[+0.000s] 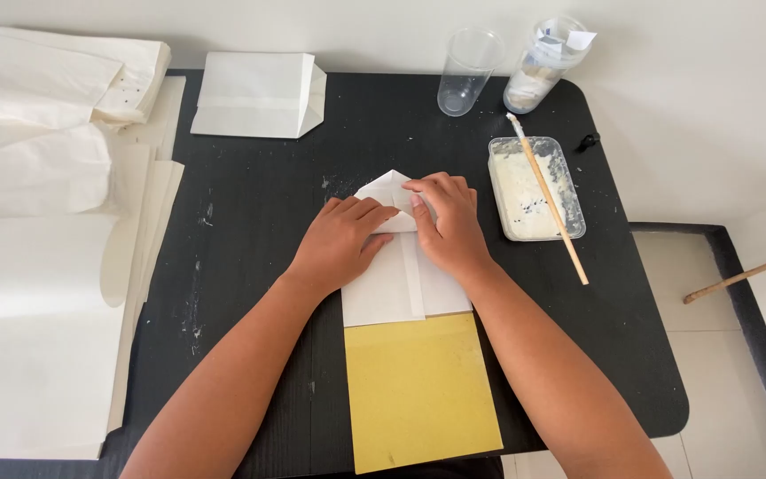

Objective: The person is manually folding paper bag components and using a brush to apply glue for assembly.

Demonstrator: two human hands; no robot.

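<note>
Our left hand and right hand flat, fingers pressing one white folded paper (holding nothing), one yellow sheet, two plastic cups, black table, white floor.

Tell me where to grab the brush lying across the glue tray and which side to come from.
Probably best to grip the brush by the bare wooden handle end that sticks out past the tray toward the person, coming from the right with the right hand. The bristle end rests on the tray's far rim near the white paste, while the handle slants down onto the black table, free and clean.
</note>
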